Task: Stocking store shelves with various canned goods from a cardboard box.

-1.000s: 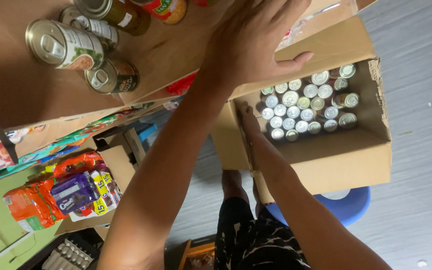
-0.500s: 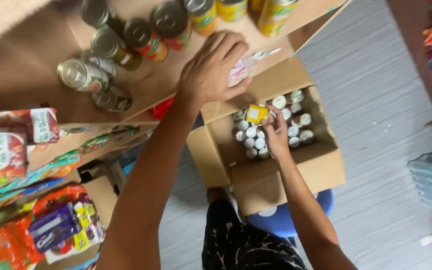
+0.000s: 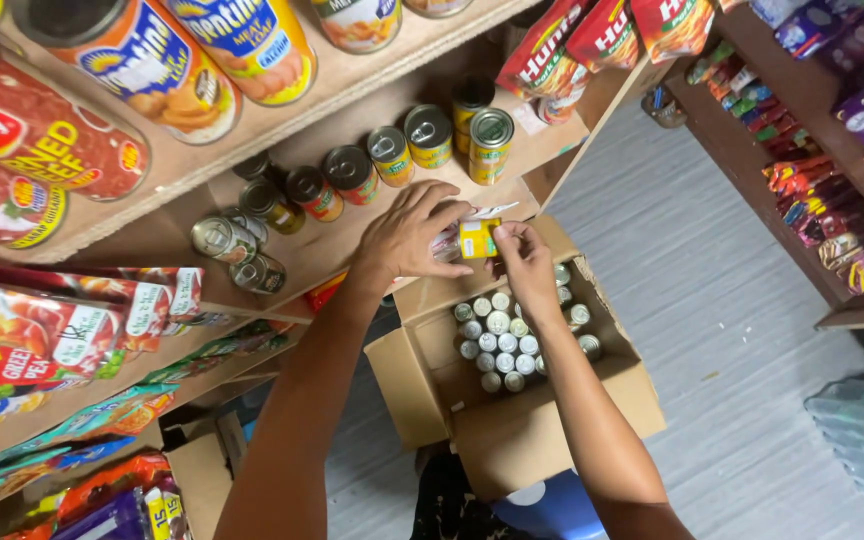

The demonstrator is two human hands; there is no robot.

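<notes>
My right hand (image 3: 524, 258) grips a small yellow-labelled can (image 3: 478, 238) at the front edge of a wooden shelf (image 3: 352, 245). My left hand (image 3: 407, 235) rests on that shelf just left of the can, fingers spread and touching it. Below both hands stands an open cardboard box (image 3: 512, 400) holding several small silver-topped cans (image 3: 502, 335). On the shelf behind my hands stands a row of cans (image 3: 392, 155) with green, yellow and red labels.
Higher shelves at upper left carry big cans (image 3: 152, 60) and red sachets (image 3: 602, 30). Snack packets (image 3: 62, 320) fill lower shelves at left; another rack of packets (image 3: 832, 170) lines the right. A blue stool (image 3: 552, 510) sits under the box on a grey plank floor.
My right hand lifted the yellow can out of the box and brought it up to the shelf edge beside my left hand. The view swung so more shelving shows.
</notes>
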